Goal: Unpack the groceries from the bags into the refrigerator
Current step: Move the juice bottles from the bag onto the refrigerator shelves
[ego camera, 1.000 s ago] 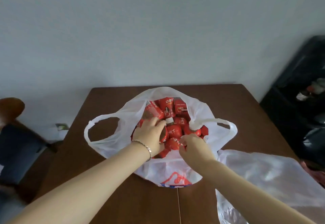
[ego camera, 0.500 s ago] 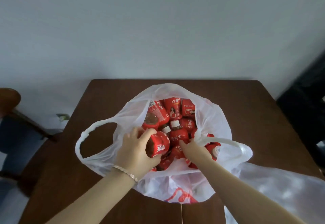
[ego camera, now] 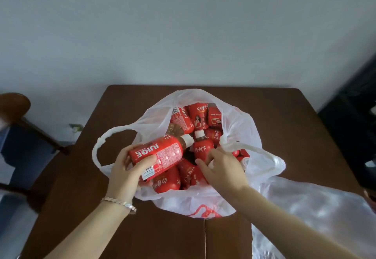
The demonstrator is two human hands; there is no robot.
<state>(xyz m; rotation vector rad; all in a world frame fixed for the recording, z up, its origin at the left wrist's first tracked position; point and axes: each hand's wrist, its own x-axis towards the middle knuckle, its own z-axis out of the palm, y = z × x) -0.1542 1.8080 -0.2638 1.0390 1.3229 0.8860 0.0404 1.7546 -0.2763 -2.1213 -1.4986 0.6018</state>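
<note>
Left hand (ego camera: 130, 169) is clamped round a juice bottle (ego camera: 160, 157), held sideways just above the open bag (ego camera: 240, 128) on the tabletop (ego camera: 142, 228), probably for carrying off. Right hand (ego camera: 223, 169) dips among the bottles (ego camera: 198, 116) inside; whether it grips one is hidden.

Cannot read the fine print on the label of the juice bottle (ego camera: 160, 157) gripped by the left hand (ego camera: 126, 173). Cannot tell whether the right hand (ego camera: 223, 169), reaching among the bottles (ego camera: 203, 148) in the bag (ego camera: 240, 128), holds one. Lower bottles hidden under the top layer. Cut off at right and bottom: the second bag (ego camera: 317, 214). Cut off at left: the chair (ego camera: 12, 106). Blurred and clipped at right: dark furniture (ego camera: 354, 136). Too small to identify: the object by the wall (ego camera: 76, 127).
</note>
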